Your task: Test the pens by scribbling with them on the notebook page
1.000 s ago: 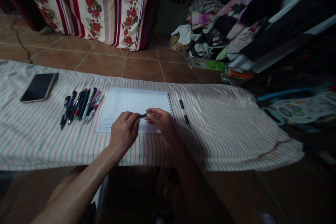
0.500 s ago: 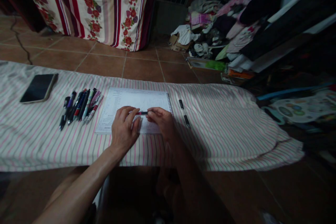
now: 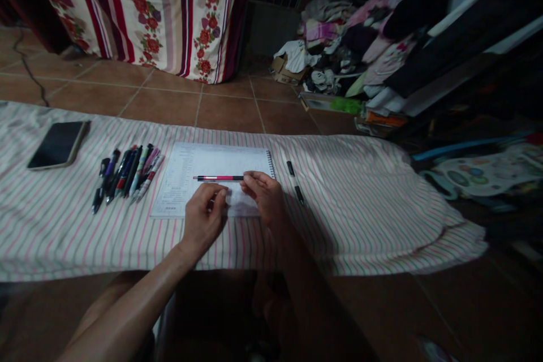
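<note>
A slim red-and-black pen [image 3: 218, 177] lies level across the view above an open spiral notebook [image 3: 229, 158] with writing on its page. My right hand [image 3: 266, 195] pinches the pen's black right end between thumb and fingers. Just below the pen's left half is my left hand [image 3: 204, 210], its fingers loosely curved and apart from the pen, holding nothing. To the right of the notebook, a black pen cap [image 3: 290, 168] and a short black pen piece [image 3: 300, 195] rest on the striped cloth.
Several pens [image 3: 129, 172] lie in a bunch left of the notebook. Farther left is a phone [image 3: 58, 145] on the striped cloth [image 3: 360, 198]. Beyond hang a flowered curtain [image 3: 169, 11] and a heap of clothes [image 3: 339, 39] on the tiled floor.
My left hand has let go of the pen and dropped slightly below it, so the pen's red length now shows. My right hand still holds the pen. The view shifted slightly.
</note>
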{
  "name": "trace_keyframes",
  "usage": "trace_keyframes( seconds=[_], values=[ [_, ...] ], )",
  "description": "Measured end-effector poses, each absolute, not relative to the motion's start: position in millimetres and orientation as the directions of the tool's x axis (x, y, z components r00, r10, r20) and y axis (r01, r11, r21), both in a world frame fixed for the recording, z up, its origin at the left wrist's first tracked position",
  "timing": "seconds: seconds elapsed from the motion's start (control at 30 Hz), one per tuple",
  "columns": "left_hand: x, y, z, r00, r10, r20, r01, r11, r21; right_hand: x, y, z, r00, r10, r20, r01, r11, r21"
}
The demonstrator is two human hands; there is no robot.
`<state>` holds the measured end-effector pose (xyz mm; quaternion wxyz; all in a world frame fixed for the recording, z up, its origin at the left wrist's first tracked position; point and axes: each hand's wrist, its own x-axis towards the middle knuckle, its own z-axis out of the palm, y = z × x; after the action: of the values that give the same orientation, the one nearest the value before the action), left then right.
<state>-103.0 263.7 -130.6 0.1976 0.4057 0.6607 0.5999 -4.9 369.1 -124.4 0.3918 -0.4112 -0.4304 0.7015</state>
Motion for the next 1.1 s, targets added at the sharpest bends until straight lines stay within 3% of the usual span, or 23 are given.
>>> trace_keyframes(
  seconds=[0.07,0.13,0.27,0.63,1.1],
  values=[
    [-102.2,268.4,-131.4,-0.615,0.788,-0.031,-0.103,-0.041,0.994,-5.6,367.9,-124.1,-0.373,0.896,-0.242,-0.213,-0.336,-0.917],
    [-104.0,273.1,-129.0,-0.563,0.803,-0.193,-0.406,-0.066,0.911,-6.8,365.9,-123.6,-0.392,0.886,-0.248,-0.221,-0.352,-0.910],
    [-108.2,278.6,-118.6,-0.501,0.813,-0.298,-0.618,-0.095,0.780,-10.1,360.5,-121.8,-0.440,0.859,-0.262,-0.207,-0.382,-0.901],
    [-113.1,282.1,-115.8,-0.484,0.778,-0.401,-0.727,-0.102,0.679,-11.9,354.9,-119.2,-0.580,0.783,-0.224,-0.220,-0.416,-0.883],
    [-114.2,284.7,-114.1,-0.488,0.758,-0.432,-0.747,-0.108,0.655,-7.6,357.6,-115.6,-0.476,0.838,-0.266,-0.164,-0.382,-0.909]
  ],
)
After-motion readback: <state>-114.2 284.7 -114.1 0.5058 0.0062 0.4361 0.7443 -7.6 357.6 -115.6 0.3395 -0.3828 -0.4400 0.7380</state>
